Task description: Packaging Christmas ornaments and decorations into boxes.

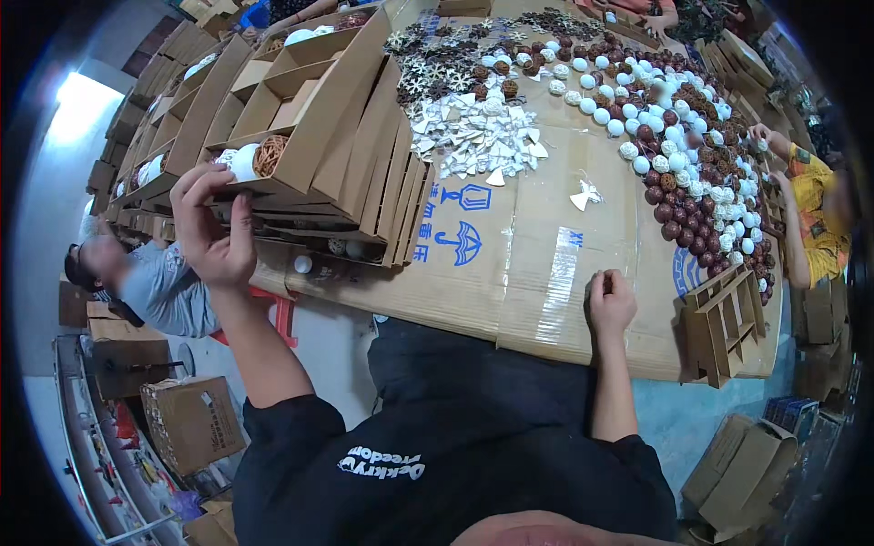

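Note:
My left hand (216,227) is raised at the near edge of a cardboard divider box (337,118) on top of a stack at the left. Its thumb stands apart from the curved fingers, and the fingertips reach the corner compartment. In that compartment lie a white ball (244,162) and a brown woven ball (270,155); a white woven ball beside them is partly behind my fingers. My right hand (614,302) rests closed on the cardboard-covered table (537,273), fingers curled in; whatever they may hold is hidden. Beyond it lies a small white fan-shaped piece (584,195).
White fan-shaped pieces (478,136) and dark snowflake shapes (437,68) are heaped at the table's middle back. White, brown and maroon balls (678,196) spread across the right. A small divider box (724,328) stands at the right edge. Co-workers (815,214) sit around.

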`<state>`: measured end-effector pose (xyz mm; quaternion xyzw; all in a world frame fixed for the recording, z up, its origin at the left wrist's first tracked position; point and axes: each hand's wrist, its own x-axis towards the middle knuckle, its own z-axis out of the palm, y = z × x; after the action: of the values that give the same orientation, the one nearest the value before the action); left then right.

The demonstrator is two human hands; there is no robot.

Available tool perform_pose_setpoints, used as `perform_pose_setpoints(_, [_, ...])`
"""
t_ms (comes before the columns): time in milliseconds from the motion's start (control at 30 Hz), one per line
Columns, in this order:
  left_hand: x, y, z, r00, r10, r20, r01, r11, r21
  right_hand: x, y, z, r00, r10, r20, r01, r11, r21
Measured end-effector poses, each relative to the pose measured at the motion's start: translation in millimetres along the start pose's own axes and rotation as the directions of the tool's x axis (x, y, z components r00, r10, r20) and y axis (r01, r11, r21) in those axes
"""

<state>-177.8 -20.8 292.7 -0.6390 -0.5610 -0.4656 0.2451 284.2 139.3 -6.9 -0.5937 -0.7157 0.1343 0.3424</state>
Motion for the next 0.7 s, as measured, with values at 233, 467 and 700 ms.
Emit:
perform_pose_setpoints(233, [1,5,1,0.999,0.011,0.035,-0.018,0.973,0.23,0,1,0,1.0,0.008,0.01,-0.008,1.0,-0.026])
perform_pose_setpoints(467, [-1,8,-15,0.993,-0.091,0.077,0.071,0.971,0.227,-5,8,5,1.0,-0.016,0.02,0.015,0.999,0.035])
perform_pose_setpoints(700, [-7,18,-15,0.991,0.068,-0.115,-0.029,0.948,0.316,-10,7,10,0.996,0.055,0.076,-0.055,0.998,-0.011])
